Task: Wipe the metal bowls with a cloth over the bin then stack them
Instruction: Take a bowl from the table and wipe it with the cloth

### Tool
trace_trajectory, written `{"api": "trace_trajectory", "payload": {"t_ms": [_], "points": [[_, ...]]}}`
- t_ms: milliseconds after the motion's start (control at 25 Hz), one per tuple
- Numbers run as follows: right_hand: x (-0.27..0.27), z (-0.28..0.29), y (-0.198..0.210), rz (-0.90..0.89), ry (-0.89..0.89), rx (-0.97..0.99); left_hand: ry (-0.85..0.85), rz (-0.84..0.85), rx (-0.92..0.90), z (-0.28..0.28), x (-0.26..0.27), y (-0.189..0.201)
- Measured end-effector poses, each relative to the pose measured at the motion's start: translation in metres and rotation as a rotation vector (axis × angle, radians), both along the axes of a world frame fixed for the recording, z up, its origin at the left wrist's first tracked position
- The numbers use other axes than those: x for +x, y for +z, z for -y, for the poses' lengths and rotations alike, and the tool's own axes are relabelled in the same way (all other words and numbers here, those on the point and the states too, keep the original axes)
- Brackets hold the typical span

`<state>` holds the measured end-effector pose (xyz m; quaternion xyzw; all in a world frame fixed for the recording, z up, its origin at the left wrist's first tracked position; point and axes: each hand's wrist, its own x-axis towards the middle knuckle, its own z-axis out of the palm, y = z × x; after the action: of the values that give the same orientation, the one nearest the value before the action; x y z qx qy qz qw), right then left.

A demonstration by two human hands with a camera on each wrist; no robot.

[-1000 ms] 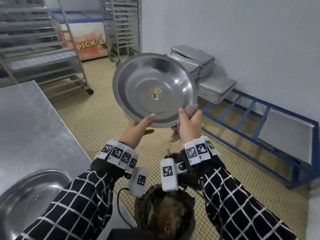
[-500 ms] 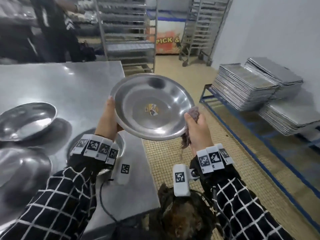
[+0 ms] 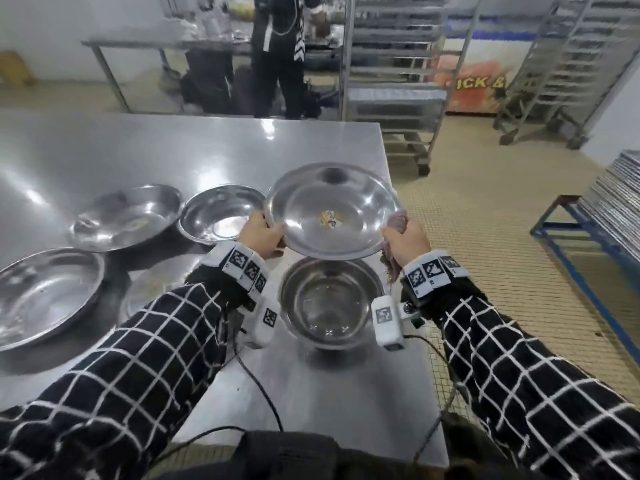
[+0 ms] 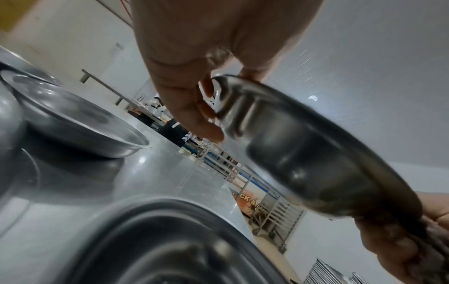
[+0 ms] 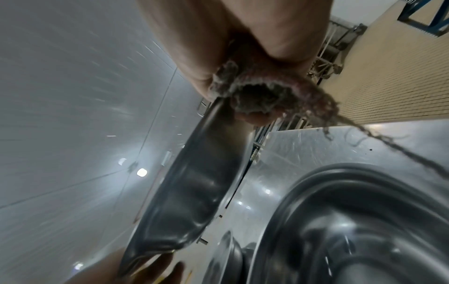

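Moved from over the bin, the held bowl (image 3: 332,211) hangs above the counter bowl (image 3: 330,303); left hand (image 3: 260,235) grips its rim, right hand (image 3: 408,242) clutching the cloth (image 3: 396,221).

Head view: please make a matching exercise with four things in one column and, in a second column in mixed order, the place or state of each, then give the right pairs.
Things
1. held bowl
2. deep bowl
3. cloth
4. stacked trays

Places or states
A. pinched by the right hand against a bowl's rim
B. on a blue rack at the right edge
C. lifted in both hands, with a sticker inside
D. standing on the table under the lifted bowl

The left hand grips the lifted bowl's other rim.

Pairs: 1-C, 2-D, 3-A, 4-B
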<state>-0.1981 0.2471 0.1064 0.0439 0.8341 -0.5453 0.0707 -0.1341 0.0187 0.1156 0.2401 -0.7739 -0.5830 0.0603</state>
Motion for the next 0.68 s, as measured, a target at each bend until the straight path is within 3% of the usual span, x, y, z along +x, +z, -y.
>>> {"api": "trace_trajectory", "payload": {"t_ms": [320,680], "points": [[-0.082,0.033,-0.021,0.075,0.153,0.246,-0.230,0.288,-0.065,0.050,-0.070,-0.044],[-0.135,0.032,-0.053,0.224,0.228,0.374,-0.335,0.356,-0.302,0.060,-0.116,-0.077]]}}
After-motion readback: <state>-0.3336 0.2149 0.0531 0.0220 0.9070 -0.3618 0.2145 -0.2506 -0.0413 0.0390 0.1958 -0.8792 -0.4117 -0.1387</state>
